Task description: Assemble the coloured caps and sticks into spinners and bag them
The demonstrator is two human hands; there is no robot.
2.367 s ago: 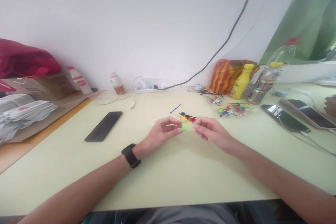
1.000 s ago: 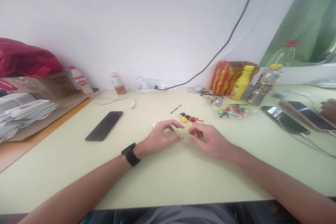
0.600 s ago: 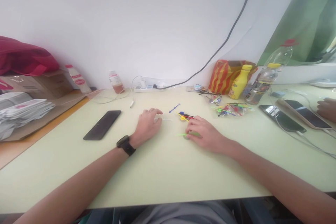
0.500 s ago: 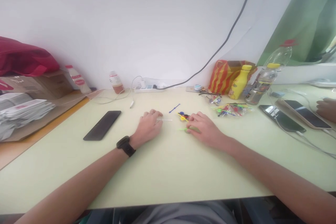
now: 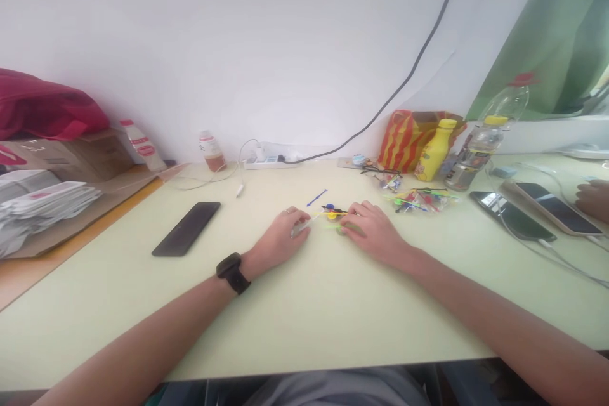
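On the pale table, my left hand (image 5: 280, 238), with a dark watch on the wrist, pinches a thin white pointer (image 5: 301, 226), shaped like a clock hand. Facing it, my right hand (image 5: 375, 233) has its fingers closed on a bright green pointer (image 5: 332, 226) whose tip sticks out to the left. Just beyond the fingers lies a small cluster of pointers, with a yellow pointer (image 5: 331, 215) and a blue one (image 5: 329, 207) among them. A single blue pointer (image 5: 316, 197) lies apart, farther back. My fingers partly cover the cluster.
A black phone (image 5: 186, 229) lies at left. Clear bags of colored pieces (image 5: 423, 200) sit at right, before a yellow bottle (image 5: 434, 150) and a striped bag (image 5: 399, 139). Charging phones (image 5: 556, 207) and another person's hand (image 5: 592, 198) are far right. A power strip (image 5: 269, 163) lies by the wall.
My left hand has moved right with the white pointer, closer to my right hand. The white pointer is now tilted. My right hand has shifted slightly to the right with the green pointer.
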